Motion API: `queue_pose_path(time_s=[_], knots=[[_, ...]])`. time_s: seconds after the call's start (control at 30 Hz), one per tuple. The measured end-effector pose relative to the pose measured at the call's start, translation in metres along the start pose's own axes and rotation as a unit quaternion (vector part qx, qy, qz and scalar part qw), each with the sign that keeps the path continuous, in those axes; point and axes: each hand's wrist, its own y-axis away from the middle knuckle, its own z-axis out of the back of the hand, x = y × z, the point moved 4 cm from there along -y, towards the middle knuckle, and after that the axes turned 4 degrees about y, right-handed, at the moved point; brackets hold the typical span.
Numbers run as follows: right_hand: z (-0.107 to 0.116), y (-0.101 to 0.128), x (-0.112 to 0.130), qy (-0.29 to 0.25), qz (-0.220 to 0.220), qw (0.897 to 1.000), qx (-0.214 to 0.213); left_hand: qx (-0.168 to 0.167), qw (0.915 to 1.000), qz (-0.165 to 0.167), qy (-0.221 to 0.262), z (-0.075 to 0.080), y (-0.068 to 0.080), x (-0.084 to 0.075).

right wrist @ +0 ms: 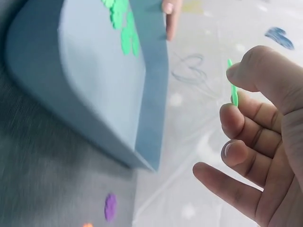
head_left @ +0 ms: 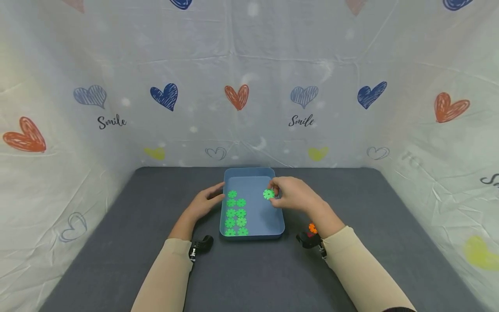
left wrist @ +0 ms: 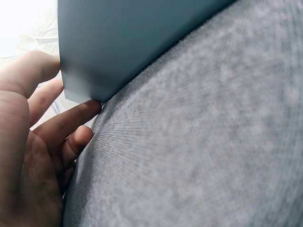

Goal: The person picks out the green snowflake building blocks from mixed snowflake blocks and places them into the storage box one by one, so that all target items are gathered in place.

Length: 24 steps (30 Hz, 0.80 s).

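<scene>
Smooth matt plastic tray (head_left: 253, 173) on a rough grey cloth mat (head_left: 249, 268).

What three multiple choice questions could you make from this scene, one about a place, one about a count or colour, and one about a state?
1. Where does the left hand rest?
A. against the left wall of the shallow blue plastic tray
B. inside the tray
C. on the orange piece

2. How many green flower-shaped plastic discs lie flat in the tray?
A. four
B. nine
C. fifteen

3. What is the right hand doing?
A. lying flat on the grey mat
B. pinching one green disc above the tray
C. gripping the tray rim

Answers:
1 A, the fingers touch the tray's outer left side.
2 B, the head view shows nine in two columns.
3 B, thumb and forefinger hold the disc clear of the tray floor.
</scene>
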Motion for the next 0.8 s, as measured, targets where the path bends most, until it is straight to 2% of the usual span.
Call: queue_pose_path(time_s=[0.13,0.3,0.63,0.8], knots=[[-0.011,-0.022,0.008,0.007,-0.002,1.0,0.022,0.006,1.0,-0.002,-0.004,0.0,0.0,0.0],[-0.028,-0.046,0.014,0.032,-0.027,0.999,0.028,0.021,0.9997,-0.008,-0.008,0.0,0.0,-0.001],[-0.06,-0.079,0.017,0.087,-0.074,0.993,0.042,0.036,0.9993,-0.011,-0.002,-0.003,-0.002,-0.004],[-0.074,-0.089,0.017,0.085,-0.088,0.991,0.058,0.033,0.9994,-0.01,-0.004,-0.002,-0.002,-0.001]])
